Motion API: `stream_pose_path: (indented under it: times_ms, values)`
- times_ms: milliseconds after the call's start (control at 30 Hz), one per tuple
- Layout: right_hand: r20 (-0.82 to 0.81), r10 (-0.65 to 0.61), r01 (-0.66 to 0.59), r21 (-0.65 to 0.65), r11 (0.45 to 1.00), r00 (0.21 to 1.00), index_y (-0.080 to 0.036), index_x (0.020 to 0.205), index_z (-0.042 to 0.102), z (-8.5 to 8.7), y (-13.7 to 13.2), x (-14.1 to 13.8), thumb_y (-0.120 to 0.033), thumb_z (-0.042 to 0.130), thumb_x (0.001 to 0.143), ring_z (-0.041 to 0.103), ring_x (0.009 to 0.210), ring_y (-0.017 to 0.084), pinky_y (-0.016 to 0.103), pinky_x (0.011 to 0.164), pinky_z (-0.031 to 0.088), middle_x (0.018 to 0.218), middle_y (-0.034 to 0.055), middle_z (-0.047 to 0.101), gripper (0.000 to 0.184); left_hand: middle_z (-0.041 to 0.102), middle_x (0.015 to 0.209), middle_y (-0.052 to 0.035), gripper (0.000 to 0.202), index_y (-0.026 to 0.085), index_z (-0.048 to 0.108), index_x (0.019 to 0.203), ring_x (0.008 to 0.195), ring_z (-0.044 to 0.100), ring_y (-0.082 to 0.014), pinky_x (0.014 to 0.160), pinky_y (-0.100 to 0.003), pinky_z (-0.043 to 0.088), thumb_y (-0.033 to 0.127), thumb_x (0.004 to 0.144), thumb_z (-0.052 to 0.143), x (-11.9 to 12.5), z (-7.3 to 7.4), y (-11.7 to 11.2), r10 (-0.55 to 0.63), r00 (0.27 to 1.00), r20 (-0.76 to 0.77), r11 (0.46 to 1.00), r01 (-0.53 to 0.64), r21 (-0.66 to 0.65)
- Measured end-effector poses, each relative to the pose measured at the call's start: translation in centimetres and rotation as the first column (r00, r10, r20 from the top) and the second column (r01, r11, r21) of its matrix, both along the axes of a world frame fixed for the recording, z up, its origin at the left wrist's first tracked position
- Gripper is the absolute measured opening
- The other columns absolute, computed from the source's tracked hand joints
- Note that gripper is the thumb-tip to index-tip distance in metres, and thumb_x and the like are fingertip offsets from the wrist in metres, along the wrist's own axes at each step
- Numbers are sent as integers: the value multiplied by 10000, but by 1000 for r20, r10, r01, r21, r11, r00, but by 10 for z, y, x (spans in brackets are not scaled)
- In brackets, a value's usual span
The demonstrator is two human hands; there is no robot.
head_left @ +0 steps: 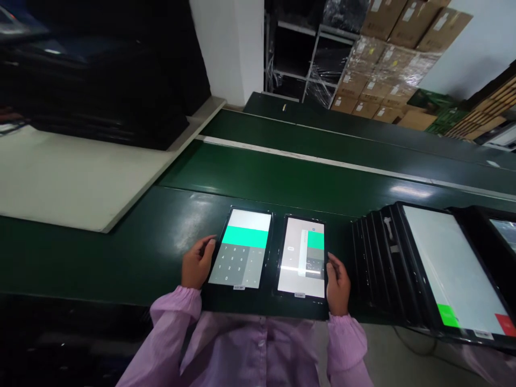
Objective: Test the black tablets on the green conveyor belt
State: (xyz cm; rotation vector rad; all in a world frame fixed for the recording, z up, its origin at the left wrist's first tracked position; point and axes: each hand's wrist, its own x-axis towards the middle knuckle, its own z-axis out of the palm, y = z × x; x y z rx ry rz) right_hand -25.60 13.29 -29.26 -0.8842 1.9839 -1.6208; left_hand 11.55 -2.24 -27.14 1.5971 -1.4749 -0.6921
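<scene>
Two tablets with lit screens lie side by side in front of me. The left tablet (239,252) displays a calculator keypad under a bright green band. On the right tablet (291,258), a small shrunken screen window appears against a pale background. My left hand (196,264) has its thumb and curled fingers at the left tablet's outer edge, closed on it. At the outer edge of the right tablet, my right hand (338,284) is closed in the same way. Some fingertips are hidden at the edges.
Several dark tablets stand in a leaning row (377,258) on the right, beside a larger white-screened tablet (447,258). A pale board (60,183) lies at the left beneath a black bulk. Beyond the green bench (290,177) are stacked cardboard boxes (374,80) and a metal rack.
</scene>
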Motion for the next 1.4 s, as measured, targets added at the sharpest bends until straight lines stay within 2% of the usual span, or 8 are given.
stream_pose_path:
  times_ms: [167, 333, 533, 767, 1033, 1233, 1300, 1400]
  values:
    - [20, 35, -36, 49, 998, 999, -179, 1296, 656, 1, -2, -2, -557, 666, 882, 676, 1142, 304, 501, 989, 554, 1293, 172, 704, 560, 756, 873, -54, 514, 160, 756, 1117, 724, 645, -201, 644, -294, 500, 583, 902, 558, -1, -1, 0, -4, 1000, -12, 1000, 4, -1]
    - [14, 81, -82, 157, 984, 997, -180, 1367, 603, 2, -5, -5, -574, 764, 778, 649, 1191, 343, 545, 1017, 537, 1345, 185, 670, 726, 743, 845, -47, 508, 163, 751, 1135, 714, 639, -198, 636, -287, 492, 576, 905, 566, 0, -2, 0, -14, 1000, -8, 1000, 14, 16]
    - [29, 82, -85, 134, 987, 996, -193, 1384, 602, -4, -1, -6, -592, 693, 866, 656, 1180, 319, 541, 1033, 530, 1344, 176, 670, 661, 746, 868, -50, 507, 158, 752, 1133, 716, 630, -194, 647, -290, 493, 574, 910, 567, -1, -2, 0, -21, 1000, -15, 1000, 21, 1]
    - [48, 77, -83, 150, 985, 996, -185, 1381, 606, 0, -1, -5, -612, 690, 840, 642, 1193, 331, 534, 1033, 519, 1340, 178, 667, 695, 709, 789, -23, 496, 168, 752, 1135, 671, 599, -178, 607, -274, 461, 573, 910, 577, -2, -2, 0, -20, 1000, -21, 1000, 21, 18]
    - [45, 77, -84, 176, 981, 996, -193, 1387, 610, 3, -2, -6, -617, 692, 831, 623, 1239, 343, 527, 1063, 500, 1386, 171, 646, 704, 718, 801, -25, 457, 168, 744, 1063, 669, 609, -174, 643, -288, 489, 565, 892, 592, -3, 1, 2, -30, 997, -65, 1000, 30, 9]
    - [86, 98, -111, 160, 981, 991, -199, 1390, 596, 0, -2, -12, -613, 707, 827, 649, 1214, 338, 544, 1061, 518, 1381, 175, 648, 708, 742, 955, -67, 478, 161, 701, 1151, 802, 671, -205, 737, -321, 536, 556, 905, 588, -1, -7, -5, -66, 992, -104, 998, 67, 5]
    - [43, 122, -128, 160, 979, 992, -194, 1381, 601, 5, 1, -13, -596, 696, 846, 648, 1220, 337, 545, 1052, 530, 1385, 178, 648, 676, 732, 998, -85, 502, 141, 674, 1201, 814, 671, -207, 740, -329, 543, 538, 908, 585, -1, -1, -4, -38, 992, -124, 999, 36, -15]
    - [-164, 163, -141, 143, 980, 973, -197, 1375, 608, 16, 7, -10, -540, 637, 915, 630, 1246, 321, 552, 1084, 514, 1403, 169, 637, 574, 723, 1042, -86, 476, 150, 629, 1282, 783, 656, -197, 692, -328, 536, 482, 947, 567, -17, 22, 9, -65, 996, -62, 995, 61, -73]
